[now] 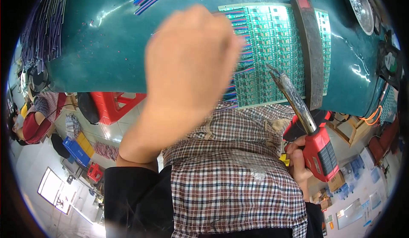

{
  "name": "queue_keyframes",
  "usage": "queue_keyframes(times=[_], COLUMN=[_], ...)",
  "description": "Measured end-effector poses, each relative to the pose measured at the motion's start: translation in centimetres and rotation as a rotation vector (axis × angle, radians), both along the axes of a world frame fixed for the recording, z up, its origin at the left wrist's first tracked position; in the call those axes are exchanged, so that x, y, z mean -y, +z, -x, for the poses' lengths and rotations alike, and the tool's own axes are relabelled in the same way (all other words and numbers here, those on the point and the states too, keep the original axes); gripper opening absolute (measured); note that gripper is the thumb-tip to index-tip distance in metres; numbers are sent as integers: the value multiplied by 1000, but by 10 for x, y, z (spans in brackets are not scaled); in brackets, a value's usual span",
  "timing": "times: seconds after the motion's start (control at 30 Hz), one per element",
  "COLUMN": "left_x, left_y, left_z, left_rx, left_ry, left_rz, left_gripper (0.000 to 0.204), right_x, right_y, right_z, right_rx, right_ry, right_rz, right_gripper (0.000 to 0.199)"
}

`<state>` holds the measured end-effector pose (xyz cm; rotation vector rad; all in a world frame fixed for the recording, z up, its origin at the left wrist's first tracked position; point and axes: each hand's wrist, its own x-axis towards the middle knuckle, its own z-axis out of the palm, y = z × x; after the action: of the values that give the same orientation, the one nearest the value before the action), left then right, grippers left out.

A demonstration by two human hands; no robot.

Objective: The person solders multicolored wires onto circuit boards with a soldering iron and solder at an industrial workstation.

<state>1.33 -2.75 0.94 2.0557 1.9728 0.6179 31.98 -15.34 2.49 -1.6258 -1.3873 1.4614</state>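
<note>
Their right hand, lower right, is wrapped round a red soldering gun. Left hand's blurry, upper-center by the green circuit boards; can't tell if it's gripping anything.

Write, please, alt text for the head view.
A person's right hand holds a red soldering gun, its tip over a green circuit-board panel with coloured wires along its left edge. The left hand, blurred, partly hides the wires; a dark bar lies across the panel.
</note>
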Motion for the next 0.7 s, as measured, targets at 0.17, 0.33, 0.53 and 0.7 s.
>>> queue_keyframes(times=[0.17,0.33,0.53,0.7], left_x=[-47,-45,-46,-40], left_y=[14,10,11,-20], left_z=[37,50,45,75], left_rx=[46,74,259,100], left_ry=[395,281,408,115], left_rz=[72,44,206,75], left_gripper=[12,12,14,14], right_x=[4,6,5,5], right_y=[-8,-8,-10,-9], right_z=[-3,-8,-8,-7], right_rx=[-38,-25,-11,-14], right_ry=[8,25,48,59], right_rz=[-30,-10,-13,-23], right_gripper=[28,27,26,24])
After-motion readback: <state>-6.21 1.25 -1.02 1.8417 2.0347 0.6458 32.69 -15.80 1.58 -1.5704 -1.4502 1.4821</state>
